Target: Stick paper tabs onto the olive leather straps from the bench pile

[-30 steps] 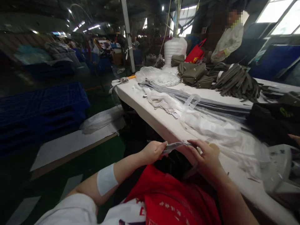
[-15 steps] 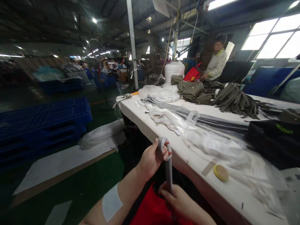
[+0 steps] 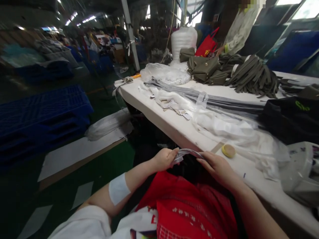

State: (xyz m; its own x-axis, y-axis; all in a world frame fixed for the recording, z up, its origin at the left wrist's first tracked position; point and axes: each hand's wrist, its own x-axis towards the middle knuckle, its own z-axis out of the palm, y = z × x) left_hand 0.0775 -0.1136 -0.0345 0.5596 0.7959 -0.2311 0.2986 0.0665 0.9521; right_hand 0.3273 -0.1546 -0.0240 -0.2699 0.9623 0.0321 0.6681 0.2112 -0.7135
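My left hand (image 3: 165, 159) is closed around a bunched end of a grey strap (image 3: 183, 152), low in front of my body. The strap arcs to the right into my right hand (image 3: 216, 165), whose fingers pinch its other part near the table's front edge. A red apron (image 3: 184, 202) lies under both hands. On the white table (image 3: 149, 108), a bundle of long grey straps (image 3: 214, 101) stretches behind white plastic wrap (image 3: 221, 124). Close to my right hand sits a yellow tape roll (image 3: 228, 151).
Olive bags (image 3: 203, 68) and a heap of dark strips (image 3: 254, 74) lie at the back, where a co-worker's sleeve (image 3: 239, 31) shows. Small paper tags (image 3: 174, 108) are scattered on the table. Blue pallets (image 3: 47, 116) and white cardboard (image 3: 79, 154) occupy the floor at left.
My hands have spread apart sideways, with the right one moving up and to the right. The strap, hanging between them before, now bows across. The view has tilted downward.
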